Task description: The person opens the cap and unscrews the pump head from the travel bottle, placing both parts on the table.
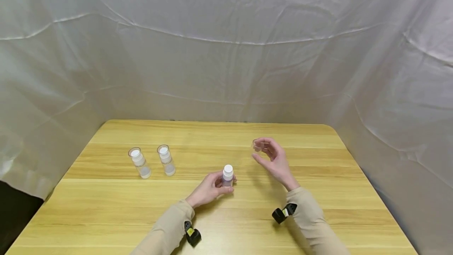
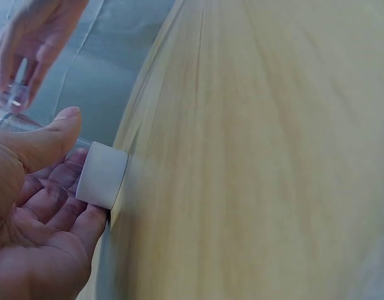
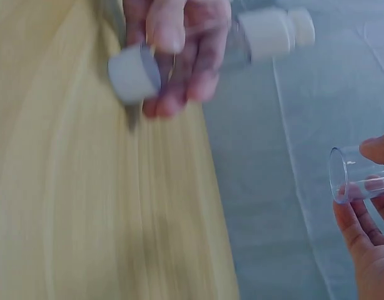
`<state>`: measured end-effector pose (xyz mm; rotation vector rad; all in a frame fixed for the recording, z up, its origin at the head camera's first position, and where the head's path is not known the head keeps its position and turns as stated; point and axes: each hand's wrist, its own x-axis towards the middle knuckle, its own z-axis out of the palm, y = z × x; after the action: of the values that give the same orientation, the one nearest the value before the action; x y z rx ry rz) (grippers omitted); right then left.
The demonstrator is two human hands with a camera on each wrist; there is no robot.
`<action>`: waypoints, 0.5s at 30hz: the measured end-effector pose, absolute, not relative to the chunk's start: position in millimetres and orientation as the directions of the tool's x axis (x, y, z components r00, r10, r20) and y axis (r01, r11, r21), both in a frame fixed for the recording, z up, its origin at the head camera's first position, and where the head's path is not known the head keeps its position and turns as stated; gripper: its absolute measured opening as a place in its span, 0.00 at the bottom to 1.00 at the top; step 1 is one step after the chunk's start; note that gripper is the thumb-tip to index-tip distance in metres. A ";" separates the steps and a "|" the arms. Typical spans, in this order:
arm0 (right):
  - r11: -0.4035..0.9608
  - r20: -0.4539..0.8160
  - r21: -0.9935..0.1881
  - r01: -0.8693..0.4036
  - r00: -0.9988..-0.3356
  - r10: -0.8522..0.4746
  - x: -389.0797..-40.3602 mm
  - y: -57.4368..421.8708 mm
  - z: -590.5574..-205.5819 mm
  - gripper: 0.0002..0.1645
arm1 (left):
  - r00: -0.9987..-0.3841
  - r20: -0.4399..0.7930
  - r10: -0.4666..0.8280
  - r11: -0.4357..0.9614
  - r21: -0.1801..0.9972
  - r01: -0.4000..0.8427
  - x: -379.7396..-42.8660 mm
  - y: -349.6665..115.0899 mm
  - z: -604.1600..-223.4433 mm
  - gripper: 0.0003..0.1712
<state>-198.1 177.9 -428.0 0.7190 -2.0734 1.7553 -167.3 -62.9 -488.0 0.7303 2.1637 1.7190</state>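
A clear pump-style bottle (image 1: 228,173) with a white top and a white base (image 2: 103,175) is gripped by my left hand (image 1: 210,188), thumb and fingers around its clear body. It stands roughly upright in the head view; whether its base touches the table I cannot tell. Up and to the right, my right hand (image 1: 276,160) pinches a clear, hollow cap (image 3: 339,176) between thumb and fingers. The cap is apart from the bottle, its open rim facing the bottle side in the right wrist view. The bottle's white top is uncovered.
Two similar bottles stand at the left of the wooden table (image 1: 106,215), one farther left (image 1: 140,164) and one beside it (image 1: 167,161), each with a clear cap over its white top. Pale fabric (image 1: 226,70) hangs behind the table and at both sides.
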 end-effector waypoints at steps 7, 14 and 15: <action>0.188 0.482 -0.848 -0.495 -0.869 -0.116 -208.0 202.3 -440.8 0.25 | -0.835 0.073 0.545 0.169 0.966 0.195 -166.7 -63.0 -487.1 0.19; 0.270 0.368 -0.887 -0.374 -0.927 -0.075 -213.3 218.3 -454.1 0.31 | -0.834 0.072 0.548 0.177 0.964 0.199 -166.1 -63.7 -486.3 0.19; 0.281 0.348 -0.893 -0.353 -0.935 -0.068 -213.6 219.7 -455.2 0.32 | -0.833 0.074 0.549 0.175 0.964 0.201 -166.1 -63.5 -486.4 0.19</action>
<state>-213.6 219.7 -455.2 0.3882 -2.3089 1.7069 -166.1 -63.5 -486.4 0.7167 2.1649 1.7034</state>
